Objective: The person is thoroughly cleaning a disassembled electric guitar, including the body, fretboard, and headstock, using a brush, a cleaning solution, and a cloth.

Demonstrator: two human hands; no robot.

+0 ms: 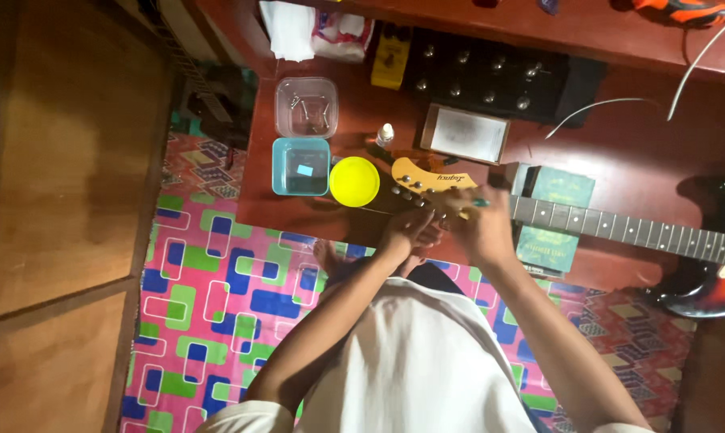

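Near the table edge [298,210], both hands, left hand [408,230] and right hand [476,227], curl around the guitar headstock [426,183] (grip blurred).

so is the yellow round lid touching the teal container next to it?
Cannot tell. In the head view the yellow lid sits right beside the teal container, their edges meeting near its right wall, but neither a gap nor contact shows plainly.
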